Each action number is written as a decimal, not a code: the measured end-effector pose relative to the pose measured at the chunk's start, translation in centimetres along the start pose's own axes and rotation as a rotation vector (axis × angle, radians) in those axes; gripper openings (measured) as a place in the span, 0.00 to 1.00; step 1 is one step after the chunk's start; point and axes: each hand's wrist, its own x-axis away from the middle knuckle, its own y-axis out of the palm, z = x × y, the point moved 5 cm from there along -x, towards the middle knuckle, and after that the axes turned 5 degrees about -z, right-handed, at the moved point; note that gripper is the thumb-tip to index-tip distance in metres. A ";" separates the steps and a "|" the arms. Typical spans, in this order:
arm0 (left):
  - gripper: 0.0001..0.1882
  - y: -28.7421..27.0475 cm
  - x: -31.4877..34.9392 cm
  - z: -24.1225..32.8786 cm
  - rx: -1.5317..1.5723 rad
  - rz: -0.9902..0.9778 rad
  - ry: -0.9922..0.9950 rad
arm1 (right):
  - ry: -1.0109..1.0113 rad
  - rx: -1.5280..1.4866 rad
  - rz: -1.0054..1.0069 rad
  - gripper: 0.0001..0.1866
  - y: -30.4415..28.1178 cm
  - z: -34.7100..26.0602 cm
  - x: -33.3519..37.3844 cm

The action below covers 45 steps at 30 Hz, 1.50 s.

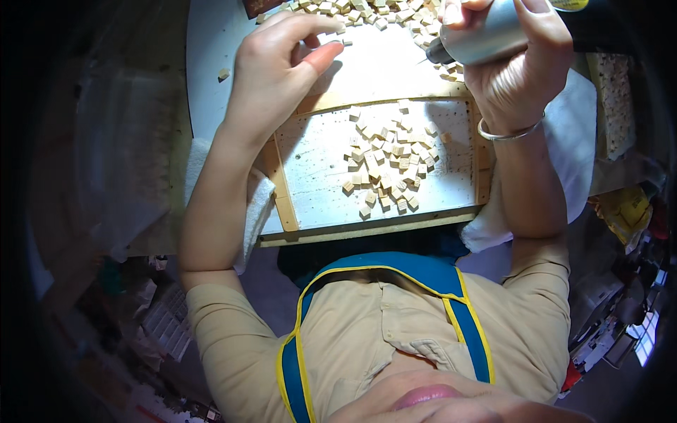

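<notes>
My left hand (278, 67) is raised over the far left of the work board, thumb and fingers curled into a pinch. At its fingertips is a small pale wooden block (348, 44). My right hand (518, 77) wraps around a silver, cylindrical handheld tool (483, 34) with a dark nose and a thin tip. That tip points left, toward the brightly lit patch between my hands. Many loose wooden cubes (386, 158) lie scattered on the nearer white board (317, 190), between my forearms.
More wooden cubes (360, 10) are heaped along the far edge. One lone cube (223, 74) lies at the left. Wooden strips (282, 187) border the near board. White towels (262, 201) lie under my forearms. A rough, pitted block (612, 106) stands at the far right.
</notes>
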 end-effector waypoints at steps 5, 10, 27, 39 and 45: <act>0.12 1.5 -1.1 1.4 -0.174 -0.028 0.121 | 0.058 -0.073 0.058 0.19 -0.1 0.5 0.3; 0.10 1.8 -0.3 0.1 -0.225 0.009 0.164 | 0.116 -0.084 0.147 0.19 0.7 -0.2 0.7; 0.09 3.4 1.6 2.8 0.317 -0.221 -0.076 | 0.065 -0.038 0.024 0.17 -0.7 1.4 1.8; 0.11 3.6 0.9 3.3 0.130 -0.149 -0.036 | 0.240 -0.026 0.017 0.18 0.4 3.3 3.6; 0.10 4.2 1.0 2.9 0.169 -0.134 -0.037 | 0.306 0.459 0.007 0.12 2.0 2.1 3.0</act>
